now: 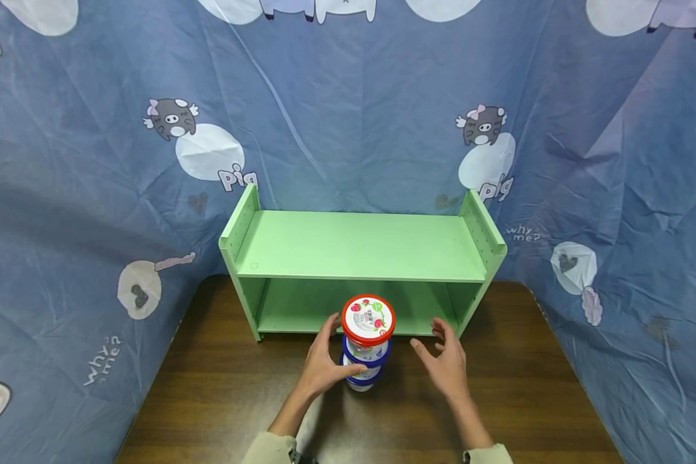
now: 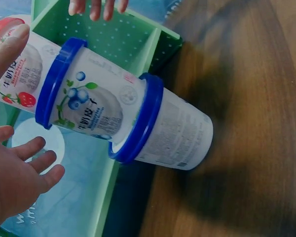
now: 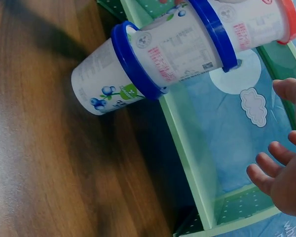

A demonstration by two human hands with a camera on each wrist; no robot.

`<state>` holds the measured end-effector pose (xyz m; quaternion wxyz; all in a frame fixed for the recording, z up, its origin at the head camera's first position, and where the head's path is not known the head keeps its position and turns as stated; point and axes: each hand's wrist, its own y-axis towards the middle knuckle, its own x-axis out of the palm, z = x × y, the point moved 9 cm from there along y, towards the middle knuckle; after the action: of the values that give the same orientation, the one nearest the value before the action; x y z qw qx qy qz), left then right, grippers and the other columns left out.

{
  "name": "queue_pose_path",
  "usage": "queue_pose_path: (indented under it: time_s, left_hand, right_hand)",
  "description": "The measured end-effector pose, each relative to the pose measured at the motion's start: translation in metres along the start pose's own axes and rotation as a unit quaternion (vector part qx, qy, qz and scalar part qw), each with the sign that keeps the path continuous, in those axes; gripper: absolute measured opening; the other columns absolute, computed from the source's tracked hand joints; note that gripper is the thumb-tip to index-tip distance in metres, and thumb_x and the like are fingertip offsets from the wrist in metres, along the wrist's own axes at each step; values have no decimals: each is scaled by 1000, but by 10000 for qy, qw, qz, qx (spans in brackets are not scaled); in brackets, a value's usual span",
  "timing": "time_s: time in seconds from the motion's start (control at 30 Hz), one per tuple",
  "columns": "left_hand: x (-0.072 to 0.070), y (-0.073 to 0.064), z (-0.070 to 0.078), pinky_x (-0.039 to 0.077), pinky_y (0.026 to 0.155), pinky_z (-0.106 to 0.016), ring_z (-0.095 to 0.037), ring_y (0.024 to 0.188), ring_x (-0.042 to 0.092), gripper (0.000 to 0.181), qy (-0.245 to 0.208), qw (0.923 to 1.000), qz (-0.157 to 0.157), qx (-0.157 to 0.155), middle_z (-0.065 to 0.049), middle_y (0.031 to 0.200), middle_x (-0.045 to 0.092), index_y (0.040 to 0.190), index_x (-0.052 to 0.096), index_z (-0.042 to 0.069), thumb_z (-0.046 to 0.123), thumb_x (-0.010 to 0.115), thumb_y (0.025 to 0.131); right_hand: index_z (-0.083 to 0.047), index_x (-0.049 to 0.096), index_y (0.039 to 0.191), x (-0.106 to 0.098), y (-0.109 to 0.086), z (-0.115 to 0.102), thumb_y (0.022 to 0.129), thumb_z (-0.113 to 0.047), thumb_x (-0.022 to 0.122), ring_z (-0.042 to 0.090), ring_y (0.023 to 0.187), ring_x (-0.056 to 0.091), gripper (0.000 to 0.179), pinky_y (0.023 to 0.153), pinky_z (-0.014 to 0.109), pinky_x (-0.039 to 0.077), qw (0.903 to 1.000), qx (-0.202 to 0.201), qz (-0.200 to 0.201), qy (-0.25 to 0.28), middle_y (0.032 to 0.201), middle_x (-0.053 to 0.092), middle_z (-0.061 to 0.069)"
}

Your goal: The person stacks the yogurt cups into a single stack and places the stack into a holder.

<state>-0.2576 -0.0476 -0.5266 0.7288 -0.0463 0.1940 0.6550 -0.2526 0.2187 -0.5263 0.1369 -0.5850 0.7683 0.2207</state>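
Three printed tubs stand stacked on the wooden table, in front of the shelf. On top is a tub with a red lid [image 1: 368,319] and strawberry pictures. Below it come a blue-lidded blueberry tub [image 2: 91,101] and another blue-lidded tub [image 2: 180,131] at the bottom. My left hand [image 1: 321,366] is at the left of the stack, thumb in front of it and fingers spread; whether the thumb touches a tub I cannot tell. To the right, apart from the stack, my right hand [image 1: 448,366] hovers with loosely bent fingers and nothing in them.
A green two-level shelf [image 1: 359,245] with raised side panels stands at the back of the brown table [image 1: 220,386]. Blue cloth [image 1: 348,129] with pig prints hangs behind and at both sides. The stack is close to the shelf's front edge.
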Motion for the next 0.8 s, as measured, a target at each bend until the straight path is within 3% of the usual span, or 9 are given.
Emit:
queue_pose_path:
  time_s: [0.3, 0.7, 0.8]
  left_hand:
    - [0, -5, -9, 39, 111, -62, -41, 135, 49, 115, 139, 9998, 162, 38, -24, 147, 51, 152, 34, 3, 26, 97, 58]
    - [5, -12, -18, 38, 111, -64, -44, 137, 47, 116, 337, 9993, 159, -25, -28, 148, 48, 151, 35, 1, 27, 97, 57]
    - [7, -13, -21, 37, 111, -65, -44, 137, 46, 116, 314, 9993, 177, -46, -27, 148, 47, 152, 34, 2, 27, 97, 57]
  right_hand:
    - [-4, 44, 145, -16, 4, -1, 91, -24, 75, 32, 132, 52, 66, 104, 52, 47, 9998, 25, 202, -79, 143, 54, 19]
    - [-3, 47, 142, -50, 16, -3, 91, -22, 73, 33, 130, 54, 60, 91, 12, 40, 9960, 22, 891, -3, 140, 55, 19]
    - [-2, 48, 141, -57, 19, -2, 92, -23, 72, 33, 130, 54, 59, 89, 10, 38, 9945, 75, 1039, 55, 140, 55, 19]
